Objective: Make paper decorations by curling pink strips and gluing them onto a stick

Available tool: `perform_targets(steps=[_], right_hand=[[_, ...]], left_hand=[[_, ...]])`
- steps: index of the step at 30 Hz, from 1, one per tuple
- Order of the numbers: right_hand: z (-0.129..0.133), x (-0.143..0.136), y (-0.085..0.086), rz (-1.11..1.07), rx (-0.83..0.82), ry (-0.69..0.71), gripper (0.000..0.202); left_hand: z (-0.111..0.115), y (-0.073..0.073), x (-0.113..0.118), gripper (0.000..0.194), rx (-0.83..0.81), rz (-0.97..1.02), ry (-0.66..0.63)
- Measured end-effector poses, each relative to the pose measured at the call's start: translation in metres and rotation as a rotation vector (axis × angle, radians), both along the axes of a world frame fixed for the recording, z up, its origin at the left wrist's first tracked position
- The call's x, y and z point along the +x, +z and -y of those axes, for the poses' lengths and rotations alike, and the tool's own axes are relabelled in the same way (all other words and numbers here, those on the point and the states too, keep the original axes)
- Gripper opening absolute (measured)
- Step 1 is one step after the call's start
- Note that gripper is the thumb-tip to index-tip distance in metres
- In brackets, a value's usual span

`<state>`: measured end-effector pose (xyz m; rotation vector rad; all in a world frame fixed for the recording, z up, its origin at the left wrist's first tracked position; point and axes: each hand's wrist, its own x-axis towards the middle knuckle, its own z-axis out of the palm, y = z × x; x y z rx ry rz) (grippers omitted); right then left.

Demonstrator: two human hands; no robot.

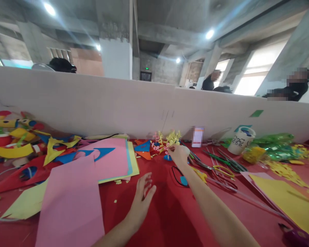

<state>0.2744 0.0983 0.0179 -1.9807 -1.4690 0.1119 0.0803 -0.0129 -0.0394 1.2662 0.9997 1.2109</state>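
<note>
My right hand (180,156) reaches to the far side of the red table, its fingers pinched together beside a cluster of yellow curly cut-outs (173,137) and pink curly cut-outs (157,145). What sits between those fingertips is too small to make out. Nearer to me, my left hand (143,193) hovers over the table with fingers apart and nothing in it. Orange and blue paper scraps (143,146) lie beyond it. A dark loop with a blue piece (183,180) rests beside my right forearm.
Stacked pink sheets (74,202) cover the left side, near cut paper shapes (54,147). Scissors (222,171), a white cup (240,140), green plastic bottles (275,147) and yellow sheets (285,199) lie right. A phone (197,136) leans on the white partition (118,106).
</note>
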Motion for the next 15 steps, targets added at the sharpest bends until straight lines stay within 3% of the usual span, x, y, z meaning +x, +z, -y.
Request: perform_targets(steps=[7, 15], right_hand=[[-0.025, -0.002, -0.017, 0.057, -0.091, -0.158, 0.019], [-0.030, -0.001, -0.021, 0.183, -0.172, -0.095, 0.029]], left_hand=[[0.000, 0.001, 0.000, 0.033, 0.043, -0.035, -0.048], [-0.001, -0.003, 0.000, 0.031, 0.082, -0.066, -0.086]])
